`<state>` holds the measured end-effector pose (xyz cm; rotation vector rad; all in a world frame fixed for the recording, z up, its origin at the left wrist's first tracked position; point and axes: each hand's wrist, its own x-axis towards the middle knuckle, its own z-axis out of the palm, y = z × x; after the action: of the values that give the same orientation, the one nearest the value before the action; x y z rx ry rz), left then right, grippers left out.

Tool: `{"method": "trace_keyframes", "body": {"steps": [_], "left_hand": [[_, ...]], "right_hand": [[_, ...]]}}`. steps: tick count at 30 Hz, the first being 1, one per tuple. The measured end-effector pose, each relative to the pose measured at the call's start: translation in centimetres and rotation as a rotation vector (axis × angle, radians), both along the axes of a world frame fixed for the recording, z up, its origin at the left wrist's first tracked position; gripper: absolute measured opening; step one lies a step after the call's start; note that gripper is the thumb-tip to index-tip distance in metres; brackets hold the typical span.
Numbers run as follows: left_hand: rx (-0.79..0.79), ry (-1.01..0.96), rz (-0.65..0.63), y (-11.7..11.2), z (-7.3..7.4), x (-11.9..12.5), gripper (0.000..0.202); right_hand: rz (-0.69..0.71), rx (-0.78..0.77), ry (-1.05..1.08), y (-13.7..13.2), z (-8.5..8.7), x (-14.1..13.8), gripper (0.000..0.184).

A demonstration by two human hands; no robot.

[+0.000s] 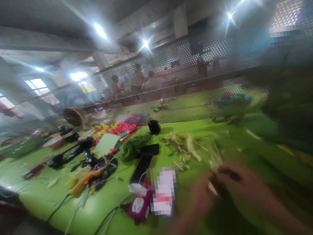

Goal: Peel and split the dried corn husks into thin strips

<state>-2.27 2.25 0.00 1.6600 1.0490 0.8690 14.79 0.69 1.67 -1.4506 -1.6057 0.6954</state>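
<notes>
My left hand [203, 188] and my right hand [235, 176] meet low on the right, both blurred by motion. Their fingers are closed together around a pale husk strip [214, 158], whose frayed end sticks up above them. Below the fingers shows a small pale tip; which hand grips more firmly I cannot make out. Just beyond, a loose pile of pale dried husk strips [191, 149] lies on the green tabletop [115, 228]. Left of my left hand lies a lit, pixelated phone-like object [165, 192].
A purple power block [138, 209] with cables, a dark phone [141, 168], an orange glue gun [85, 183], green yarn [134, 146], a black spool [154, 126] and pink flowers [122, 127] crowd the left. A perforated partition [168, 71] borders the back. A blurred person [297, 90] is at right.
</notes>
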Motion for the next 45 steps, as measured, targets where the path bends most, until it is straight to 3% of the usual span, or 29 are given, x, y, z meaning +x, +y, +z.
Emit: {"method": "trace_keyframes", "body": {"steps": [4, 10, 12, 16, 21, 26, 31, 34, 37, 40, 45], "left_hand": [[0.031, 0.072, -0.091, -0.6, 0.3, 0.4, 0.014], [0.009, 0.082, -0.242, -0.6, 1.4, 0.6, 0.019], [-0.022, 0.055, -0.213, -0.5, 1.5, 0.4, 0.023], [-0.154, -0.088, 0.002, -0.2, 1.3, -0.4, 0.033], [-0.234, -0.219, 0.159, 0.1, 0.8, -0.7, 0.042], [-0.302, -0.262, 0.096, 0.6, 0.8, -0.2, 0.026], [-0.299, -0.248, 0.125, 1.3, 0.7, -0.5, 0.019], [-0.233, -0.125, 0.106, 1.4, -0.2, -0.5, 0.014], [-0.181, -0.042, 0.094, 0.9, -1.1, 0.0, 0.008], [-0.124, -0.013, 0.044, 0.2, -1.6, 0.7, 0.018], [-0.104, 0.016, -0.086, -0.4, -1.3, 1.3, 0.017]], "right_hand": [[0.013, -0.057, 0.029, -0.1, -0.1, -0.1, 0.020], [-0.162, -0.069, 0.135, -0.2, 0.8, 0.0, 0.022], [-0.174, -0.086, 0.159, -0.1, 1.3, 0.2, 0.022], [-0.055, -0.128, 0.186, 0.0, 1.5, 0.4, 0.028], [0.134, -0.169, -0.020, -0.1, 0.2, 0.0, 0.031], [0.080, -0.109, -0.130, 0.1, -0.6, 0.5, 0.029], [0.023, -0.131, -0.183, 0.7, -0.9, 1.6, 0.024], [-0.031, 0.006, -0.243, 0.5, -0.5, 1.4, 0.018], [0.050, 0.155, -0.255, -0.1, 0.0, 0.6, 0.020], [0.174, 0.169, -0.268, -0.8, 0.2, -0.4, 0.017], [0.126, 0.148, -0.210, -1.0, 0.1, -0.7, 0.016]]}}
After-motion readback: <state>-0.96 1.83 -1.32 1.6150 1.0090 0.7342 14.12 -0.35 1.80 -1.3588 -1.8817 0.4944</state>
